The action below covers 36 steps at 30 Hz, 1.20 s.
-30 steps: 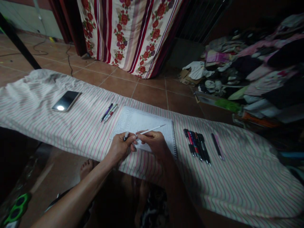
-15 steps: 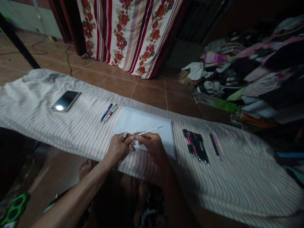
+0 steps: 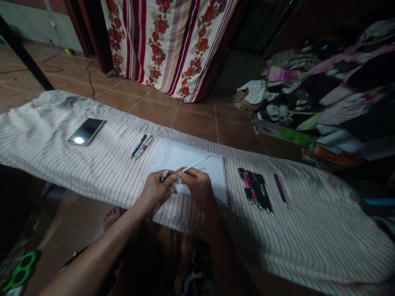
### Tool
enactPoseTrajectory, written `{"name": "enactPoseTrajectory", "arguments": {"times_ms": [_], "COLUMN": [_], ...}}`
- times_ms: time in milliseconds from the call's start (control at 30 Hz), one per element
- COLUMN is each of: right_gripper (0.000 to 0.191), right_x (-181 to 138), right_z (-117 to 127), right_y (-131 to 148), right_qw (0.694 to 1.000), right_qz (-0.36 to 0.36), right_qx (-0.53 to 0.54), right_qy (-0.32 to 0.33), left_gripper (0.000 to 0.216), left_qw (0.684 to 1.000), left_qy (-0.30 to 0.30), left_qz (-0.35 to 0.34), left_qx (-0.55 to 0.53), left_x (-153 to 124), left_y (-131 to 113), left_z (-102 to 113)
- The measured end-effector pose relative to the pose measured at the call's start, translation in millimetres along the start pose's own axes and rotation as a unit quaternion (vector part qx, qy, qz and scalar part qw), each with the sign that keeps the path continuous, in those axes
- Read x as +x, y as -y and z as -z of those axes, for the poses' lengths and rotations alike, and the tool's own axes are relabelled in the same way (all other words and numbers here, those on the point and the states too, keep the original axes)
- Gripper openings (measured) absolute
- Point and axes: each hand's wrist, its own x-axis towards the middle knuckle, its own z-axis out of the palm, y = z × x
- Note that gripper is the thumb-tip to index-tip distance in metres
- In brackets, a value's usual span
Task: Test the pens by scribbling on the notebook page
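Note:
A spiral notebook (image 3: 197, 158) lies open on a striped cloth (image 3: 92, 164) spread over a low surface. My left hand (image 3: 156, 189) is closed on a small black and white pen cap (image 3: 163, 176) at the notebook's near left corner. My right hand (image 3: 197, 185) pinches a thin white pen (image 3: 196, 163) whose far end points up and to the right over the page. The two hands touch at the fingertips, and the pen's near end meets the cap.
Three pens (image 3: 142, 146) lie left of the notebook, and a phone (image 3: 86, 130) lies farther left. Several pens (image 3: 254, 189) lie in a row to the right, two more (image 3: 281, 190) beyond. A floral curtain (image 3: 169, 41) hangs behind. Heaped clothes (image 3: 324, 90) fill the right.
The white pen has tilted a little steeper, its far tip rising, and my fingertips have drawn closer together at the cap. Everything else on the cloth has stayed in place.

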Motion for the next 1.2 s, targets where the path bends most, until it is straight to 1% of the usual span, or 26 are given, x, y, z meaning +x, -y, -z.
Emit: {"name": "enactPoseTrajectory", "arguments": {"times_ms": [133,200,300,433,600,800,1000,1133,1200], "right_gripper": [0.02,0.02,0.019,0.018,0.018,0.015,0.013,0.013,0.013], "right_x": [3,4,3,2,1,-1,-1,-1,-1], "right_z": [11,17,22,21,20,20,20,18,16], "right_y": [4,6,9,12,13,12,11,13,12], "right_qw": [0.999,0.998,0.997,0.998,0.998,0.992,0.987,0.983,0.984], "right_qz": [-0.013,-0.009,0.005,0.011,0.034,0.079,0.106,0.129,0.129], "right_qx": [0.016,0.016,0.007,-0.004,-0.039,-0.095,-0.117,-0.13,-0.122], "right_qy": [-0.048,-0.065,-0.078,-0.062,-0.045,-0.031,-0.015,-0.001,0.011], "left_gripper": [0.035,0.037,0.034,0.029,0.03,0.024,0.027,0.029,0.031], "left_qw": [1.0,1.0,0.999,0.989,0.98,0.975,0.975,0.971,0.969], "left_qy": [-0.007,-0.001,0.007,0.038,0.056,0.069,0.062,0.071,0.075], "left_qz": [-0.012,-0.012,-0.03,-0.078,-0.074,-0.075,-0.078,-0.089,-0.101], "left_qx": [0.003,0.003,0.038,0.123,0.178,0.196,0.201,0.208,0.211], "left_x": [1,1,0,-1,-2,-3,-3,-2,-1], "left_y": [0,0,1,3,2,-1,-2,0,1], "left_z": [2,5,6,5,2,1,0,0,0]}}
